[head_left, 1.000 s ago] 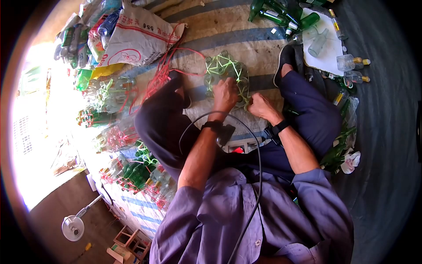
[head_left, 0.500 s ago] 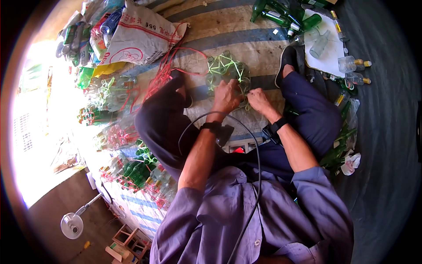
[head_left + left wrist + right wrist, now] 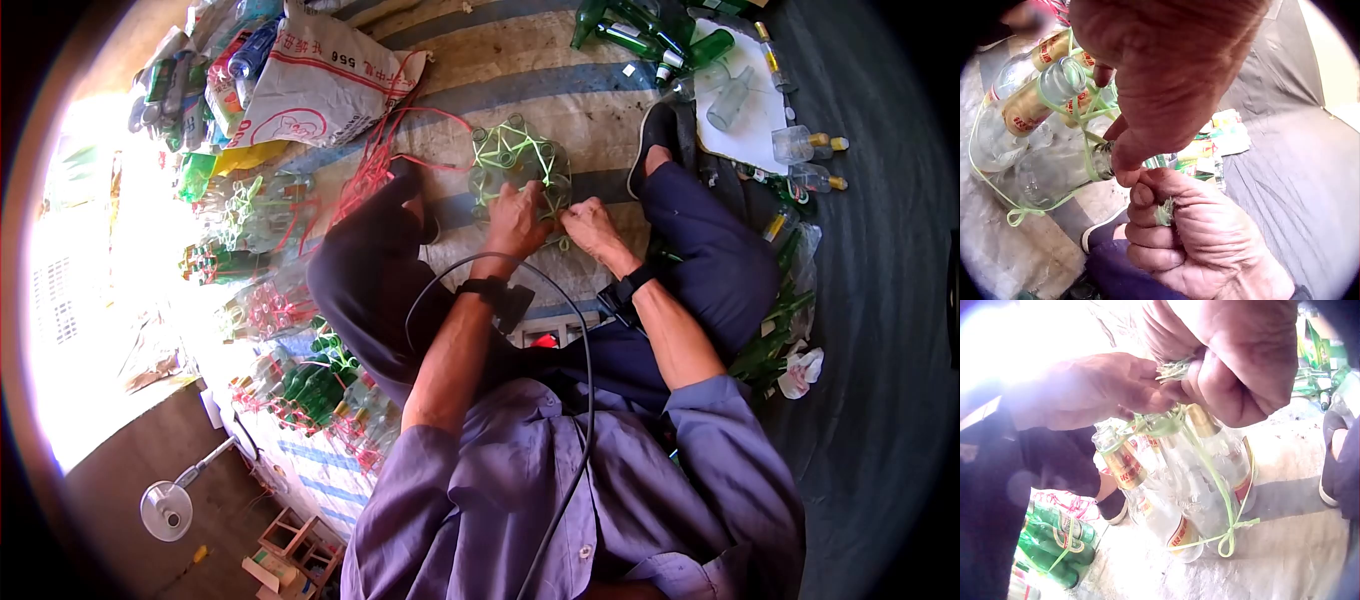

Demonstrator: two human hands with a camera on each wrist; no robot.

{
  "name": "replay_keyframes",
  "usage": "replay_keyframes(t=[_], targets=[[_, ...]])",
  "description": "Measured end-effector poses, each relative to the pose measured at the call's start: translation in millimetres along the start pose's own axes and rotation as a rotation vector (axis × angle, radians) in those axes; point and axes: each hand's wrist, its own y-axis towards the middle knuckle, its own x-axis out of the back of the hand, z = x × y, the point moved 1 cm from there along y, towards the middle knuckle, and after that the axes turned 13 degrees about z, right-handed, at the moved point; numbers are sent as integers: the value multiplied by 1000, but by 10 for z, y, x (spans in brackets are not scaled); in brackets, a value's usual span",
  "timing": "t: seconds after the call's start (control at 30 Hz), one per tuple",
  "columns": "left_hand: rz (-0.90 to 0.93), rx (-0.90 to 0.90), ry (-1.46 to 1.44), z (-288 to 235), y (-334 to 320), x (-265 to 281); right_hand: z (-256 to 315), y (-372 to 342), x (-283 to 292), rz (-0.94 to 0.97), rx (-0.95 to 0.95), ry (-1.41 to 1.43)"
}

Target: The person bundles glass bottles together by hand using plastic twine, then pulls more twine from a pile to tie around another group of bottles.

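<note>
Clear glass bottles [image 3: 505,170] stand in a bundle bound with green twine [image 3: 545,152], which is tied in a bow [image 3: 1020,215] low on the side. My left hand [image 3: 516,222] is at the bundle's near edge, its thumb and fingertips pinching twine beside a bottle neck [image 3: 1104,160]. Close against it, my right hand [image 3: 596,230] has its fingers curled round twine, and a frayed end [image 3: 1165,212] pokes out of the fist. In the right wrist view the fingertips of both hands meet just above the bottle mouths. The strand between the fingertips is mostly hidden.
A white sack [image 3: 318,85] and red twine [image 3: 370,165] lie beyond the left knee. More tied bottles [image 3: 310,385] stand at the left. Loose green bottles [image 3: 630,38] and a white board [image 3: 740,100] lie beyond the right foot [image 3: 655,140]. A black cable [image 3: 588,370] loops over the forearms.
My right hand has moved slightly left and up, closer to my left hand, which has shifted a little to the right. The bottle bundle keeps its place on the sheet.
</note>
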Motion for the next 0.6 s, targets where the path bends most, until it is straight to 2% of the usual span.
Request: replay_keyframes(t=[0.03, 0.07, 0.13, 0.17, 0.23, 0.37, 0.43, 0.47, 0.53, 0.57, 0.6], targets=[[0, 0, 1, -10, 2, -2, -19, 6, -4, -10, 97, -56], [6, 21, -9, -17, 0, -5, -91, 24, -26, -9, 99, -54], [14, 44, -16, -36, -8, 0, -192, 50, -85, -47, 330, -353], [10, 61, -21, -47, -9, -2, -264, 57, -101, -46, 330, -352], [3, 81, -25, -47, -18, -16, -203, -18, -91, -60, 479, -658], [-4, 90, -20, -39, -12, -30, -124, -127, -122, -146, 561, -712], [-12, 81, -17, -9, 11, -32, 168, -300, -56, 134, -75, 191], [-6, 65, -38, 13, 17, -32, 89, -293, -77, 129, -71, 187], [-2, 45, -58, 55, 23, -23, -280, -233, -236, 171, -158, 584], [25, 23, -57, 77, 29, -14, -457, -168, -318, 169, -156, 582], [50, 2, -54, 85, 32, 29, -439, -111, -330, 162, -49, 75]])
